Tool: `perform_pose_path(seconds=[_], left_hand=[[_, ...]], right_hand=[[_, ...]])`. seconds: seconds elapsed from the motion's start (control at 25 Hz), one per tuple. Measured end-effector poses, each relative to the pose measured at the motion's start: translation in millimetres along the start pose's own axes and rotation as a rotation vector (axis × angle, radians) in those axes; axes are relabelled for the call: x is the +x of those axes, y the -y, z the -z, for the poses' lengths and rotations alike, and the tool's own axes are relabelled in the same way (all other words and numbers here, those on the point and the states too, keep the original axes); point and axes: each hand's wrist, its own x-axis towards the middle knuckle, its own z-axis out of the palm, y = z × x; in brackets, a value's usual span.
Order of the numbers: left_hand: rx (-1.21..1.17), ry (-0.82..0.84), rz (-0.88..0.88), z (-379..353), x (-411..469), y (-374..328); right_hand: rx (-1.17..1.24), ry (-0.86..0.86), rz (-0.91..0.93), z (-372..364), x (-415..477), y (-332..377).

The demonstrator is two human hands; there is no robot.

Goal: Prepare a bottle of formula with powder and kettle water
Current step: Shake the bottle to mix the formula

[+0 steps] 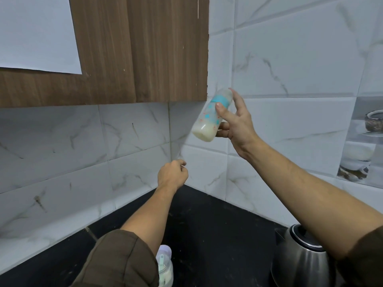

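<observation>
The light is soft, cool and even across the white marble tiles, with no hard glare. The black bench stays dim. The bottle is smeared by motion blur, its cap end indistinct. Tile lines bow toward the edges from the wide lens.

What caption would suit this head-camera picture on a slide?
Right hand holds a tilted baby bottle of milky formula above a dark counter, kettle below.

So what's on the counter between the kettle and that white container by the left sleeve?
Nothing: the head view shows bare black countertop between kettle and white container.
</observation>
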Motion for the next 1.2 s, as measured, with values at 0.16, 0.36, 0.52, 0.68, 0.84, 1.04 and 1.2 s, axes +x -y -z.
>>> perform_pose_path(seconds=[0.16, 0.36, 0.52, 0.68, 0.84, 1.04, 1.2], left_hand=[[-0.011, -0.003, -0.008, 1, 0, -3], [-0.003, -0.009, -0.007, 0, 1, 0], [-0.008, -0.011, -0.010, 0, -2, -1], [-0.003, -0.023, 0.007, 4, -4, 3], [-0.013, -0.015, 0.009, 2, -2, 3], [-0.013, -0.016, -0.003, 2, -3, -2], [0.000, -0.024, 0.006, 4, -4, 1]], right_hand=[[0.296, -0.346, 0.003, -5, 9, 4], [0.200, -0.182, -0.043, -8, 7, 7], [0.000, -0.037, 0.013, -11, -3, 6], [0.430, -0.486, 0.026, -7, 16, 10], [0.082, -0.133, -0.062, -9, 1, 4], [0.269, -0.343, -0.052, -9, 7, 4], [0.410, -0.442, -0.062, -4, 17, 7]])
